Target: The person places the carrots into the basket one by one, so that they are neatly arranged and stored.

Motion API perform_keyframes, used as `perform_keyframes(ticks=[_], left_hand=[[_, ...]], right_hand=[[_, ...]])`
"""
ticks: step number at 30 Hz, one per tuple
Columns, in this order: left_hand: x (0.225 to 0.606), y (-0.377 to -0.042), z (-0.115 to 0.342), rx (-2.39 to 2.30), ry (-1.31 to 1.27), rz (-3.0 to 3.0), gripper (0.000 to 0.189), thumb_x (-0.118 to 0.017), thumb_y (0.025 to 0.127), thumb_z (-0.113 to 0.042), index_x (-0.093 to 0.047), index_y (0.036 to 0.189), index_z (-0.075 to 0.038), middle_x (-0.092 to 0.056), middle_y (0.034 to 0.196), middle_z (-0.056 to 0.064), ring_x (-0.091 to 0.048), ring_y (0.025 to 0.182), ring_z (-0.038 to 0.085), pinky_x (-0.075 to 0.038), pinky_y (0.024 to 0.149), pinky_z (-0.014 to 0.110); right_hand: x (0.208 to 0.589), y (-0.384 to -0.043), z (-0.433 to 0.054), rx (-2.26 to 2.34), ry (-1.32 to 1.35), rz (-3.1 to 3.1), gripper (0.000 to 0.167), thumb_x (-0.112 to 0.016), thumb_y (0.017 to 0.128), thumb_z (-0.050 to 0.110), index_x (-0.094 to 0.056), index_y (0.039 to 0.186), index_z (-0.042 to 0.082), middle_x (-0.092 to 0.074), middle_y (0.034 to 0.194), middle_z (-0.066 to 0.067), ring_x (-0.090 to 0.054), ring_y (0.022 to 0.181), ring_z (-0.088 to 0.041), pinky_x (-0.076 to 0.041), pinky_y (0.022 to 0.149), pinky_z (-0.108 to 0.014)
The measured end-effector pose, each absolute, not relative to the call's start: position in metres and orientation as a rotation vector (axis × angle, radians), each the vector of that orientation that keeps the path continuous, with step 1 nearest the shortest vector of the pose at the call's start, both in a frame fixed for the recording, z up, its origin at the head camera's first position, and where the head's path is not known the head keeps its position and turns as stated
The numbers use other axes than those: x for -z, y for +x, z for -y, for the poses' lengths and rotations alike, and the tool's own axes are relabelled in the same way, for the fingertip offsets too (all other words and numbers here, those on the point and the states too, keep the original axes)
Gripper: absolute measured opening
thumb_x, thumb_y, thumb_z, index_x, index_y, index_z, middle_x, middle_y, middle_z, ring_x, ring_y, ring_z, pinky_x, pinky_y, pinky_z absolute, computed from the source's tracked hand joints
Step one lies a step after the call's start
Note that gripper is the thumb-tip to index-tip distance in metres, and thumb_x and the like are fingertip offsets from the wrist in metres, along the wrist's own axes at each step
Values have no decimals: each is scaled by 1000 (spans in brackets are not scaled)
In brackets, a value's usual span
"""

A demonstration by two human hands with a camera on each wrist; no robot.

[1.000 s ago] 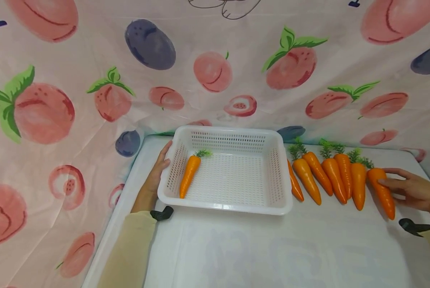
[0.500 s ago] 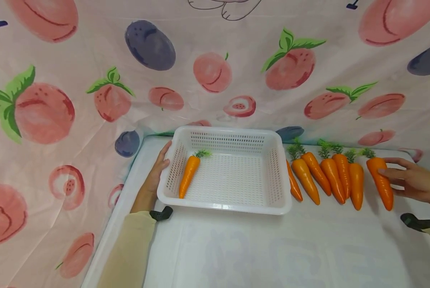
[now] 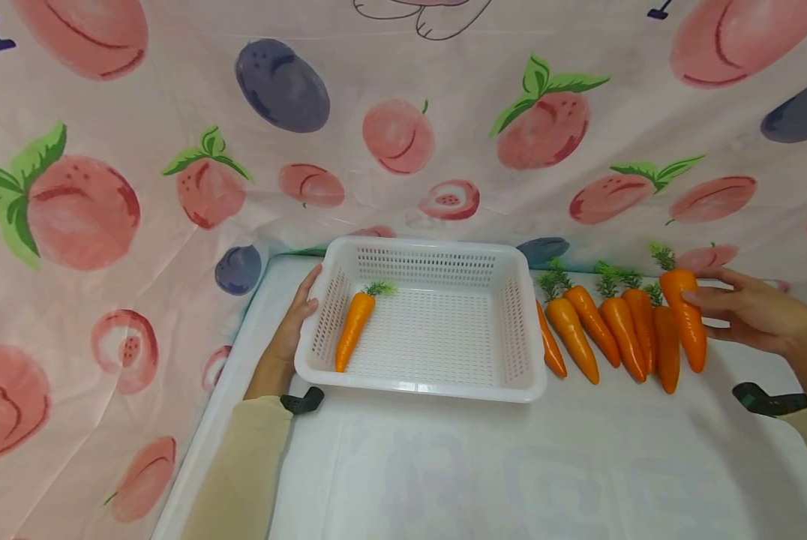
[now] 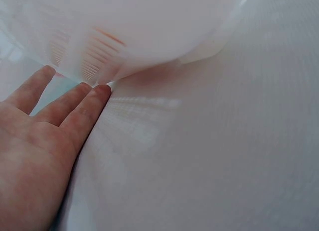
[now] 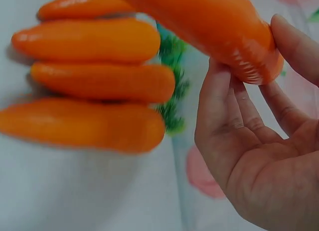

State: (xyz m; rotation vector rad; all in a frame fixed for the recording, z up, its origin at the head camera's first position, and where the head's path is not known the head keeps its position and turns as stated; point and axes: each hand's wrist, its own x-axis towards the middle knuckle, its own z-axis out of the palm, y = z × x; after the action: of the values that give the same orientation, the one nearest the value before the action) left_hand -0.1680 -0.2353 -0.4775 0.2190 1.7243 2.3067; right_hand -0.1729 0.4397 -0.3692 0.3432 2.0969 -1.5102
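Observation:
My right hand point(image 3: 757, 307) pinches an orange carrot point(image 3: 685, 319) with a green leafy top near its thick end, thumb on one side and fingers on the other. In the right wrist view this carrot point(image 5: 219, 29) is raised over the others lying on the table. At the left side of a white plastic basket point(image 3: 417, 388), my left hand point(image 3: 292, 322) rests with straight fingers against the outer wall. The left wrist view has its fingertips point(image 4: 102, 90) right at the basket's underside edge. One carrot point(image 3: 354, 330) lies inside the basket, along its left part.
Several carrots point(image 3: 621, 337) lie in a row to the right of the basket, leafy tops toward the back; the leftmost is partly hidden by the basket. A white cloth point(image 3: 444, 465) covers the table. Behind it hangs a fruit-print curtain point(image 3: 397, 135).
My right hand has lifted the carrot from the right end of the row and carried it up and left, close over the neighbouring carrot. The left hand and basket stay put.

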Motion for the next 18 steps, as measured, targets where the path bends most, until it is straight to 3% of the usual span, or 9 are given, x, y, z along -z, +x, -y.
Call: perform_keyframes(ticks=[8, 18], left_hand=[[478, -168, 235, -2309, 217, -1705, 66, -40, 99, -24, -23, 160, -44, -19, 171, -8, -22, 156, 28, -22, 125, 57], [480, -170, 236, -2320, 231, -1687, 66, -41, 99, -25, -23, 160, -44, -21, 170, -8, -24, 155, 28, -26, 124, 56]], right_hand=[[354, -183, -404, 1533, 243, -2059, 30, -50, 107, 24, -37, 131, 36, -65, 110, 22, -65, 101, -4, -60, 85, -34], [341, -199, -347, 1507, 205, -2042, 39, -57, 104, 27, -35, 135, 34, -63, 113, 16, -65, 104, -8, -60, 91, -31]])
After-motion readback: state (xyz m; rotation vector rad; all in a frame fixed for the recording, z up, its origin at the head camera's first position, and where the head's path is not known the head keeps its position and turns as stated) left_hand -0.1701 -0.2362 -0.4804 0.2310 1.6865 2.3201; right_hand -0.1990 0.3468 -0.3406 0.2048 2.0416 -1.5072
